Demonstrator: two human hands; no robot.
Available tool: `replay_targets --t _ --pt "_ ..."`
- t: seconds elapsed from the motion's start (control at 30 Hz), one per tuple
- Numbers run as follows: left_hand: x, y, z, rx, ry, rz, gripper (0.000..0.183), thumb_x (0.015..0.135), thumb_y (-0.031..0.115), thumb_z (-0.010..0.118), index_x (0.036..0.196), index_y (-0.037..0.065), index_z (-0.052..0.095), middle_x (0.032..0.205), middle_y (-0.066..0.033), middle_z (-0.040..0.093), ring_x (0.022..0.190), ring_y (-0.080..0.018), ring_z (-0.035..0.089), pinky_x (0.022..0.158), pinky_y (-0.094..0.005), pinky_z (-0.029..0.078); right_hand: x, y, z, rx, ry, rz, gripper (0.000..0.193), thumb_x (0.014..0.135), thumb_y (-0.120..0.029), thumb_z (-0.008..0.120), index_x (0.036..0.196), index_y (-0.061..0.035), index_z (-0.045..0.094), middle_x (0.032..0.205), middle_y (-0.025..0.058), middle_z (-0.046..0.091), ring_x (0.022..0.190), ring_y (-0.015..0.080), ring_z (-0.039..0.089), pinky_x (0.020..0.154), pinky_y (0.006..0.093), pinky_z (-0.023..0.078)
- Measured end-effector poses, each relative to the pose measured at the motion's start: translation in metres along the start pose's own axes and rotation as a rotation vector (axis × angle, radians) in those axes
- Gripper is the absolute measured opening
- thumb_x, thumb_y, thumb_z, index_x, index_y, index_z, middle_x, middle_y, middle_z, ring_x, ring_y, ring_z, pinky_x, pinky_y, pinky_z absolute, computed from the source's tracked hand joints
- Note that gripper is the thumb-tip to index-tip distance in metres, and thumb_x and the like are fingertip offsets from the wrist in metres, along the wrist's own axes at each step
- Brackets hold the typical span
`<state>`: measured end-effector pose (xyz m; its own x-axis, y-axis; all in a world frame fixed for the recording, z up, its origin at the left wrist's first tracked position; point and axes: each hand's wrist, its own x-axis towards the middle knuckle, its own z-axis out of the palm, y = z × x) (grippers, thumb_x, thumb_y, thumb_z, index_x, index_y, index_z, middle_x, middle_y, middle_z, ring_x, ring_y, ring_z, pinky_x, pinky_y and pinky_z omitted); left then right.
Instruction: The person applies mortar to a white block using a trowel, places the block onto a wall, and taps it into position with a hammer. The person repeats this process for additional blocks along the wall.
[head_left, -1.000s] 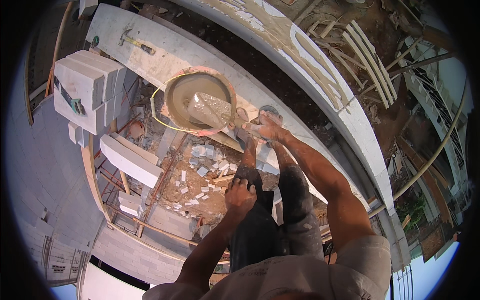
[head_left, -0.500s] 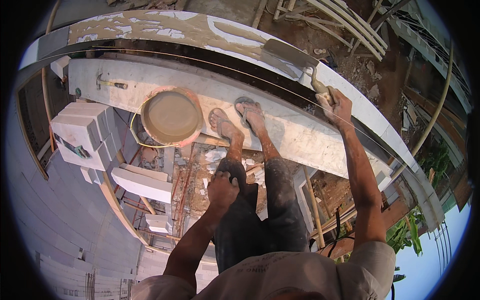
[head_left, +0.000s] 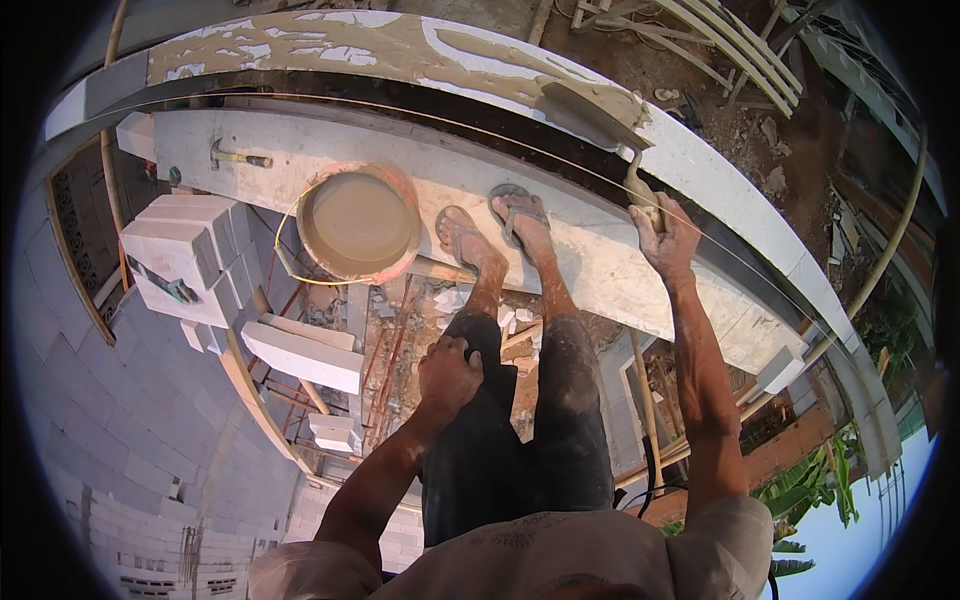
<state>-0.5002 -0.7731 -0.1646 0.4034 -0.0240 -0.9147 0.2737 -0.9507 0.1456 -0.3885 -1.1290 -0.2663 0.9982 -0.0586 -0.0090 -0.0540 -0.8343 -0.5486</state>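
My right hand [head_left: 668, 235] grips the handle of a trowel [head_left: 594, 116]. Its broad blade lies tilted along the near edge of a curved white block wall top [head_left: 715, 175]. Grey-brown mortar [head_left: 375, 48] coats the wall top's left and middle stretch, with white patches showing through. Resting on my left knee is my left hand [head_left: 450, 375], its fingers curled closed; whatever is inside them, if anything, is hidden. A bucket [head_left: 400, 190] of wet mortar stands on the plank-like ledge to the left of my feet.
A taut string [head_left: 480, 135] runs beside the wall. On the pale ledge [head_left: 620, 275] lies a hammer [head_left: 240, 158]. White blocks [head_left: 185, 250] are stacked at left, with a dark-bladed, green-handled tool [head_left: 180, 290] on top. Rubble [head_left: 400, 325] and bamboo poles [head_left: 645, 400] lie below.
My right hand has drawn the trowel slightly toward me, tilting its blade at the wall's near edge and baring mortar behind it. My left hand stays on the knee. The view has shifted slightly.
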Motion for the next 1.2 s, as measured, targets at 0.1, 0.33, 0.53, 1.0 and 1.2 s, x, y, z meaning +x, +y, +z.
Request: replay_targets --t 0.1,0.33,0.53,1.0,1.2 --pt "-0.002 0.001 -0.002 -0.001 -0.02 -0.019 0.033 0.087 0.03 0.061 0.105 0.003 0.064 0.108 -0.016 0.061 0.107 -0.0354 0.059 0.089 -0.0497 0.05 0.015 -0.027 0.012 0.131 0.068 -0.04 0.044 0.075 -0.026 0.083 0.107 -0.0028 0.063 0.073 0.0116 0.061 0.058 0.0241 0.058 0.054 0.0335 0.048" --pt "0.0 0.003 -0.003 -0.017 -0.01 0.001 0.038 0.088 0.032 0.056 0.108 0.0 0.063 0.112 -0.0193 0.06 0.11 -0.0364 0.058 0.089 -0.051 0.049 0.087 -0.078 0.07 -0.043 -0.017 -0.133 0.05 0.076 -0.034 0.081 0.11 0.0004 0.065 0.084 0.0175 0.067 0.07 0.0334 0.067 0.063 0.0407 0.054" --pt "-0.005 -0.006 0.009 -0.131 0.071 0.005 0.036 0.09 0.032 0.056 0.106 0.0 0.063 0.108 -0.02 0.061 0.102 -0.0368 0.061 0.087 -0.0478 0.051 0.086 -0.111 0.067 0.06 -0.069 -0.05 0.035 0.08 -0.019 0.08 0.105 0.0023 0.068 0.085 0.0202 0.07 0.077 0.032 0.071 0.07 0.037 0.055" --pt "-0.014 -0.014 0.044 -0.445 0.151 -0.128 0.04 0.087 0.034 0.057 0.111 0.004 0.063 0.12 -0.0171 0.06 0.113 -0.0364 0.057 0.095 -0.0479 0.048 0.023 -0.239 0.271 -0.179 -1.047 -0.196 0.037 0.078 -0.032 0.066 0.095 0.0003 0.068 0.095 0.0206 0.069 0.091 0.036 0.069 0.077 0.0455 0.054" --pt "-0.016 -0.009 0.049 -0.502 0.218 -0.127 0.043 0.086 0.036 0.058 0.113 0.003 0.065 0.121 -0.0194 0.06 0.114 -0.038 0.057 0.095 -0.0502 0.047 0.044 -0.213 0.192 0.185 -1.15 0.141 0.046 0.085 -0.042 0.065 0.088 0.0037 0.068 0.077 0.0196 0.067 0.072 0.0327 0.066 0.066 0.0419 0.051"
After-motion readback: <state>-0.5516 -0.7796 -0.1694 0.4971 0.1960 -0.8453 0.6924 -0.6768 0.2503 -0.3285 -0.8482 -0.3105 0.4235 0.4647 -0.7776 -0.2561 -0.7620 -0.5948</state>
